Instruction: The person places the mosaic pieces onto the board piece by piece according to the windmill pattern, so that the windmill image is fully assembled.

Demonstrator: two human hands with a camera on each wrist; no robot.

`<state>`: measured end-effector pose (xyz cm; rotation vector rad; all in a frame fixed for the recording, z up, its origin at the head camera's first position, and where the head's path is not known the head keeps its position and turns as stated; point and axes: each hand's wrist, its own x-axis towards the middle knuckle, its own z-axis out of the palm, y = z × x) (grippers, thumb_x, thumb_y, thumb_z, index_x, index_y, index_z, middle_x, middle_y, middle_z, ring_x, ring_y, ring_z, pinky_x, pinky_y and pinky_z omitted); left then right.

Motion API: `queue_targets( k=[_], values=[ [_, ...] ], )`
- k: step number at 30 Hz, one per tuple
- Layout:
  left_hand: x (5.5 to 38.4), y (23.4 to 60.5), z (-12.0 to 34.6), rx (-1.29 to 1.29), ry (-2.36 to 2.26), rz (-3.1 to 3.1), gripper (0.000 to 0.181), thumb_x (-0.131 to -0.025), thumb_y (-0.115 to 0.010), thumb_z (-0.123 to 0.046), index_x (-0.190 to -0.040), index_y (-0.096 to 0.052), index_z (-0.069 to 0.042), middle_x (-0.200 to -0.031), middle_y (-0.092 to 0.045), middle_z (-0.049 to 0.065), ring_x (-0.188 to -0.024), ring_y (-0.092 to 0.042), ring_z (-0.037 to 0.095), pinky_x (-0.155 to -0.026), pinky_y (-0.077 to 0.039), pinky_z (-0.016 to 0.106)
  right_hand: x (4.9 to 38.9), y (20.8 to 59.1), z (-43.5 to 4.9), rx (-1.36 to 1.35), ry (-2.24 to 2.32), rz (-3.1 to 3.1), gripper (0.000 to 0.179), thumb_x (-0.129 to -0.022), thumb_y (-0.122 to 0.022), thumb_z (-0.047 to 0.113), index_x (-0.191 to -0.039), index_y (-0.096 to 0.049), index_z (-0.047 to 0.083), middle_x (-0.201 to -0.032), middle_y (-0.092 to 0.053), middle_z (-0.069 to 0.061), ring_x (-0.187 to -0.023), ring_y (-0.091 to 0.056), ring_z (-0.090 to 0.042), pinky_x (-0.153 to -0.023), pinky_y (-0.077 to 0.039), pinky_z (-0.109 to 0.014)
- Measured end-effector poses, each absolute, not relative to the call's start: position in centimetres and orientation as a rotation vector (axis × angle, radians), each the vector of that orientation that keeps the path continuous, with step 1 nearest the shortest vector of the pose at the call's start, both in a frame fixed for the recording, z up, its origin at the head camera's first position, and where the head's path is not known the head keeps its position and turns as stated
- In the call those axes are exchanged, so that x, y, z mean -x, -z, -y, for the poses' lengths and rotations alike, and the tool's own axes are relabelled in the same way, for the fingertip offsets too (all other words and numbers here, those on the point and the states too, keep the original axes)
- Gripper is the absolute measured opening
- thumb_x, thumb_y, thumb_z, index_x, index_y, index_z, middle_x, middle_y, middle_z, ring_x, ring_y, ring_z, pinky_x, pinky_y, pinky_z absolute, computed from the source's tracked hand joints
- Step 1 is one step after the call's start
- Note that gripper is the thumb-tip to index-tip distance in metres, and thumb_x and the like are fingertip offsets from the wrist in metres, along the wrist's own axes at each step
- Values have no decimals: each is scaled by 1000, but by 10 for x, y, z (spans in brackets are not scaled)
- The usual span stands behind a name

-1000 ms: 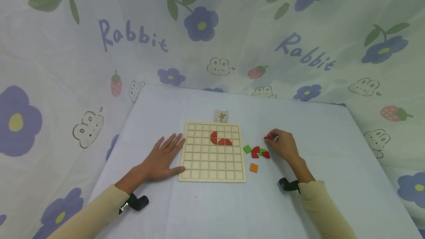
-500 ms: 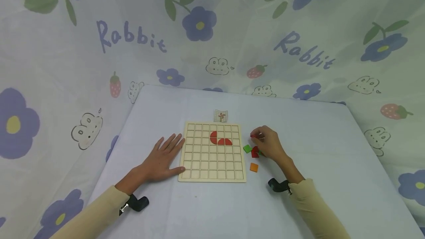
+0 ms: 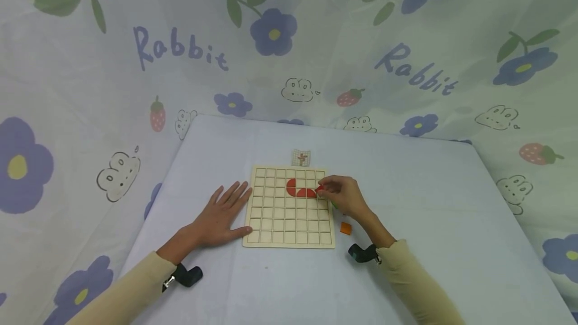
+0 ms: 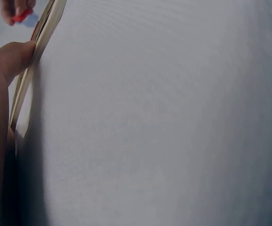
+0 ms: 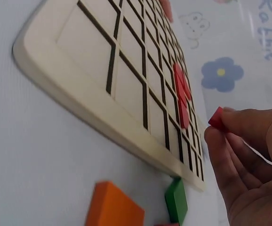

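My right hand (image 3: 346, 197) pinches a small red tile (image 5: 217, 117) between thumb and fingertips, over the right part of the wooden grid board (image 3: 273, 224). Several red curved tiles (image 3: 291, 188) lie in the board's upper cells, just left of the pinched one. My left hand (image 3: 219, 220) is spread flat, its fingertips and thumb at the board's left edge. In the left wrist view its thumb (image 4: 16, 56) touches that edge. The pinched tile's full outline is partly covered by my fingers.
Right of the board lie an orange square tile (image 3: 345, 228) and a green tile (image 5: 176, 201); my right hand hides other loose pieces. A small printed card (image 3: 301, 158) with a grid pattern stands behind the board. Patterned cloth (image 3: 253, 74) surrounds the white table (image 3: 429, 184).
My right hand has moved left with the red tile, from beyond the loose pieces to over the board's right side. The left hand stays where it was.
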<state>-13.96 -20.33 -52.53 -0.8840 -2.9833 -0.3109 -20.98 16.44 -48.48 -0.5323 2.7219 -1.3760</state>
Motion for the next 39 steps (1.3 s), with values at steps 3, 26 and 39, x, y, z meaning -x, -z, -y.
queue_targets(
  k=[3,26,39],
  values=[
    [140,525,203,884,315,2985,97,-90,-40,-73,-158,-15,-9,-164,-10,9,-149,-5,30,-116,-4,56,209,488,-157,569,1392,-2697,20,-86,-78,10,-104,-74,4,-91,-71,1,-78,-68,-15,-71,-57,-32],
    [140,526,204,877,345,2965,97,-89,-47,-70,-158,-18,-8,-163,-12,11,-149,-7,32,-115,-5,58,196,496,-119,682,1115,-2865,4,-84,-79,12,-87,-77,10,-76,-66,9,-67,-58,-6,-62,-50,-26],
    [141,528,203,869,335,2994,97,-90,-42,-73,-159,-14,-10,-164,-8,8,-149,-3,29,-116,-1,55,193,495,-116,691,816,-2903,23,-77,-86,26,-94,-77,14,-80,-61,11,-72,-55,-6,-63,-48,-25]
  ],
)
